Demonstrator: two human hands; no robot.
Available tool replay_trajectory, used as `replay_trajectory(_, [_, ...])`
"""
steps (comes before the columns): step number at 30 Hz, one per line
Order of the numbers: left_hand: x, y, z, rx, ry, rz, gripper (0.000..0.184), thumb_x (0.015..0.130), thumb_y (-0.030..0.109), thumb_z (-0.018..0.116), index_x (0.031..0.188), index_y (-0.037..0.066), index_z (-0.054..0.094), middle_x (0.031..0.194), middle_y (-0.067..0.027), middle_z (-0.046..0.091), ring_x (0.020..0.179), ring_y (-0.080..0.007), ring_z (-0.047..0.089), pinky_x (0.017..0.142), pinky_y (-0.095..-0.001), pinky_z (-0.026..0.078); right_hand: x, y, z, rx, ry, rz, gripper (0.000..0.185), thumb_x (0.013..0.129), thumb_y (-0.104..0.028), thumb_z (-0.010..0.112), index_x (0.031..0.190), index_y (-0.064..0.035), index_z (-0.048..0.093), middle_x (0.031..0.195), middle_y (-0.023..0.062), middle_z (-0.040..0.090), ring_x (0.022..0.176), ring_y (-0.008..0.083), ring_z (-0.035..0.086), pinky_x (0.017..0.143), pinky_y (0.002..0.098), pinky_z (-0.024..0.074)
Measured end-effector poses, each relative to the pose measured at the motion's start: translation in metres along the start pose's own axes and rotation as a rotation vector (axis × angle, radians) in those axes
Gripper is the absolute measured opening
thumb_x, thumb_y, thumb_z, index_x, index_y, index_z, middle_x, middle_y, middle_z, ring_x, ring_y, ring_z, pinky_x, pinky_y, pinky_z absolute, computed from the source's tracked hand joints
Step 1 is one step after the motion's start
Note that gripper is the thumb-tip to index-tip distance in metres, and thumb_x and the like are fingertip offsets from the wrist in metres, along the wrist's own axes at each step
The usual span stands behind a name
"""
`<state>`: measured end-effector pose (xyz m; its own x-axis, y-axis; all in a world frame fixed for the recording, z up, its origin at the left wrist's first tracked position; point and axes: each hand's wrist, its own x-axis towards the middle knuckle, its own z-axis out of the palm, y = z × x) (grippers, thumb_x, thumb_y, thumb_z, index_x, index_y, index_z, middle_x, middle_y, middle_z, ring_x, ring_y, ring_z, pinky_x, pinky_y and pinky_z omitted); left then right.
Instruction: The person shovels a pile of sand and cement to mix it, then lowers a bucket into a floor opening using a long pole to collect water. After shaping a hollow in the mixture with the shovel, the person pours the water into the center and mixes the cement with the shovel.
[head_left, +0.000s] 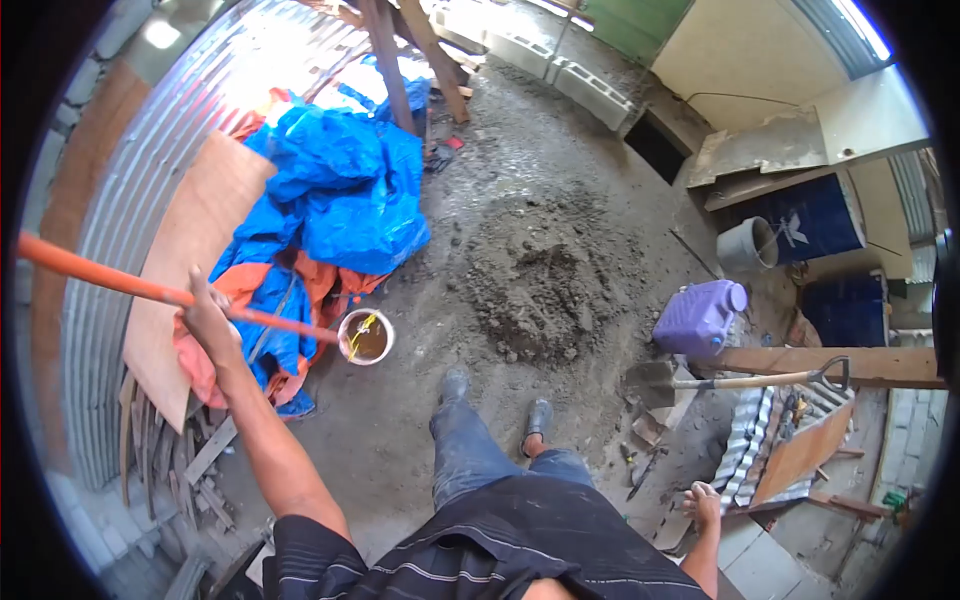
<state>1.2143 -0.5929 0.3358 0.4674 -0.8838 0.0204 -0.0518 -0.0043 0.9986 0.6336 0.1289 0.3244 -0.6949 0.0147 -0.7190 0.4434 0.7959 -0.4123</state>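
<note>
My left hand (208,318) is closed around a long orange pole (110,277), which slants down to the right. The pole's lower end is beside or over the rim of a small white bucket (391,345); I cannot tell whether they touch. Brown liquid fills the bucket, and a yellow cord (366,325) lies across it. My right hand (703,503) hangs low at the right, fingers loosely curled, with nothing visible in it. In front of my feet is a heap of wet grey mix (545,285) with a hollow in its middle.
Blue and orange tarps (345,190) lie left beside a plywood sheet (195,255). At right are a purple jerrycan (695,318), a shovel (750,381), a grey bucket (742,246) and blue drums (825,215). Concrete blocks (592,92) stand behind; scrap wood (200,470) lies lower left.
</note>
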Motion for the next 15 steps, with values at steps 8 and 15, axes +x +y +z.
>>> replay_trajectory(8, [-0.093,0.101,0.038,-0.105,-0.133,0.078,0.04,0.086,0.034,0.066,0.062,0.014,0.041,0.052,0.0043,0.033,0.042,-0.008,0.035,0.042,-0.0249,0.034,0.075,0.054,0.027,-0.136,-0.267,0.14,0.031,0.086,-0.023,0.055,0.113,-0.006,0.055,0.083,0.008,0.063,0.059,0.0167,0.059,0.047,0.0348,0.0486])
replay_trajectory(15, [-0.209,0.26,0.088,-0.016,-0.271,0.207,0.043,0.084,0.04,0.068,0.061,0.016,0.042,0.051,0.0058,0.031,0.042,-0.0066,0.032,0.047,-0.0241,0.037,0.143,0.009,0.065,-0.693,-0.24,-0.928,0.028,0.083,-0.027,0.06,0.097,-0.002,0.061,0.084,0.0117,0.065,0.074,0.0263,0.063,0.068,0.0373,0.0506])
